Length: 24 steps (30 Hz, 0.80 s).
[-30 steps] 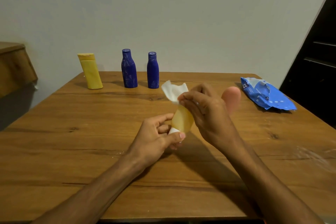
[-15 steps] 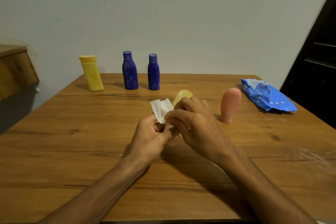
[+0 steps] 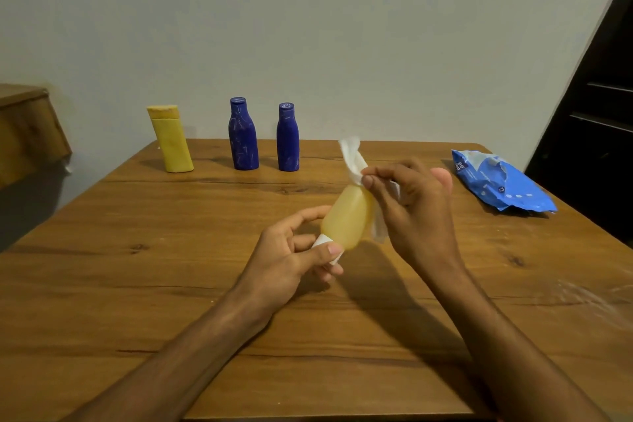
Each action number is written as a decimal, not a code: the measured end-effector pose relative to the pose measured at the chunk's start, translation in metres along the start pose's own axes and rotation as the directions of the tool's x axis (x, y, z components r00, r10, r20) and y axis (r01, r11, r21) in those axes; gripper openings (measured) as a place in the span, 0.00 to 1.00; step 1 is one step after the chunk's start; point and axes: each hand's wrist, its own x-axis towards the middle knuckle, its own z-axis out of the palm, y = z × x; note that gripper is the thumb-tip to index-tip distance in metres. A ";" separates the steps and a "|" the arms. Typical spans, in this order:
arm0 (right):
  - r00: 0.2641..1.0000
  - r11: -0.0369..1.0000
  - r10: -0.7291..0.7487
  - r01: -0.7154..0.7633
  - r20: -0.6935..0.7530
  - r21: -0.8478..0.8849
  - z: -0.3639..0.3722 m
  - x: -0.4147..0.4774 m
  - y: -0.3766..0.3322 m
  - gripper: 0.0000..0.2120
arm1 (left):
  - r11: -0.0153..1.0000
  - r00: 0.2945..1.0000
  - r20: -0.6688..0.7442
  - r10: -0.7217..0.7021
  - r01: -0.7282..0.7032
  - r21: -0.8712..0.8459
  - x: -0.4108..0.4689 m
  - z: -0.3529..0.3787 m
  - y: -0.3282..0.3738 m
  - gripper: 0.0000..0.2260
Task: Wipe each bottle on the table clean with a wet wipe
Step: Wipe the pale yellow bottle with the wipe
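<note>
The yellow flat plastic bottle, taller dark blue bottle and shorter dark blue bottle are standing left to right along the wooden table's back edge. The blue plastic wipes pack is lying far right, and the pink rounded bottle is sitting left of it, mostly hidden behind the right hand.

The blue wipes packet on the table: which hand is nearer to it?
Right. The right hand, pinching the wet wipe, is left of the blue wipes packet, apart from it. The left hand grips the pale yellow bottle by its cap, farther left.
</note>
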 end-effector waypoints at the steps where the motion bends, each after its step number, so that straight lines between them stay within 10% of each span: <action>1: 1.000 0.999 0.027 -0.027 -0.004 0.018 0.000 0.001 0.002 0.07 | 1.000 1.000 -0.004 -0.009 0.009 -0.024 0.000 0.000 0.001 0.28; 9: 0.980 0.939 0.156 -0.187 0.125 0.288 0.005 -0.001 0.002 0.06 | 0.937 0.999 -0.014 -0.050 0.041 -0.347 0.001 -0.004 0.004 0.28; 18: 0.875 0.936 -0.037 -0.140 0.484 0.324 0.001 -0.004 -0.003 0.07 | 0.809 0.997 0.005 -0.077 0.066 -0.584 0.003 -0.011 0.008 0.22; 24: 0.969 0.850 0.155 -0.229 0.190 0.474 0.003 -0.004 0.000 0.08 | 0.768 0.991 0.101 -0.085 0.130 -0.627 0.000 -0.009 0.012 0.21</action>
